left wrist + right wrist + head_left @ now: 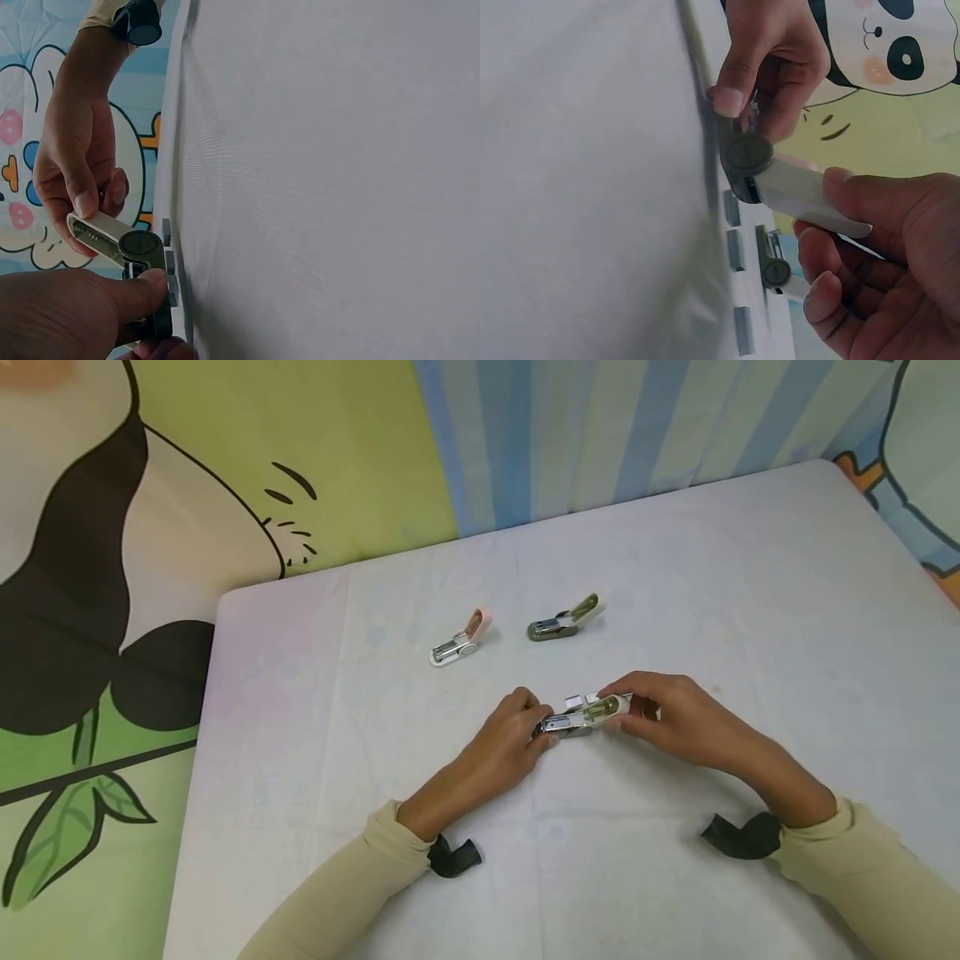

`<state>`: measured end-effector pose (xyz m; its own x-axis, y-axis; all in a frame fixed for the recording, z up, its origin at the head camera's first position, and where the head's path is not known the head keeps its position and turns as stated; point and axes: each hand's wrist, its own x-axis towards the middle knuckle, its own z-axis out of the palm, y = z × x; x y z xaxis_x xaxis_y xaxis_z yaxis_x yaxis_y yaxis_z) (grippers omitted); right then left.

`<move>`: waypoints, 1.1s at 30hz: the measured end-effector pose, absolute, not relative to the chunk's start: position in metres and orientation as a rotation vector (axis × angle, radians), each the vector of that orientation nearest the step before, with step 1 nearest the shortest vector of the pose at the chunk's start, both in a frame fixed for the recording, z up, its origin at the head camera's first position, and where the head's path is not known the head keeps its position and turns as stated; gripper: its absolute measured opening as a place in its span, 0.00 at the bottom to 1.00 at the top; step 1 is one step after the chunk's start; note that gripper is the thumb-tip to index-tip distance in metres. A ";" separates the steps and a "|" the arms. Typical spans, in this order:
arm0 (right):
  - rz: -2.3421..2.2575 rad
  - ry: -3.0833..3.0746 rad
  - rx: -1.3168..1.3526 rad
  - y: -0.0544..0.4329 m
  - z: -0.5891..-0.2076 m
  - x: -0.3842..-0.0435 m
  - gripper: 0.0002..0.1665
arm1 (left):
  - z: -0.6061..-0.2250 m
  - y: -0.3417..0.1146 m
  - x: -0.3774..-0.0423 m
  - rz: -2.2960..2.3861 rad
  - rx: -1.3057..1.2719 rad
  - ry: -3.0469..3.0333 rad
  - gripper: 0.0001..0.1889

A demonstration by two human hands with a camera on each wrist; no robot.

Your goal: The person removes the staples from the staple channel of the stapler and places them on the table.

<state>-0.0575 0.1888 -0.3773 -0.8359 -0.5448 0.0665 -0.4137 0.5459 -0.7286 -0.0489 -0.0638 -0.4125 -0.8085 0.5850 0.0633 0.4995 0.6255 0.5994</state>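
A small green-and-white stapler [577,720] is held between my two hands, with its top arm swung up from its base. My left hand [510,731] pinches the dark green base, clear in the left wrist view, where the thumb presses near the round hinge [140,242]. My right hand [675,714] holds the end of the white top arm [806,195] between thumb and fingers. Just behind the stapler lie several short silver staple strips [573,702], which also show as grey blocks [736,250] in the right wrist view.
Farther back on the white-covered table [375,760] stand two more opened staplers: a pink-and-white one [459,641] and a green one [564,620]. A cartoon-printed cloth [337,460] hangs behind the table. Black wrist devices [742,837] stick out by the sleeves.
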 end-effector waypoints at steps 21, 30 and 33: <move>-1.063 2.766 -0.488 0.243 -0.360 -0.126 0.19 | -0.400 -0.005 -0.127 1.046 0.782 2.726 0.15; -1.174 2.740 -0.357 0.271 -0.370 -0.148 0.20 | -0.401 0.036 -0.142 0.935 0.725 2.811 0.06; -1.199 2.757 -0.332 0.281 -0.376 -0.154 0.21 | -0.399 0.047 -0.142 0.898 0.686 2.839 0.15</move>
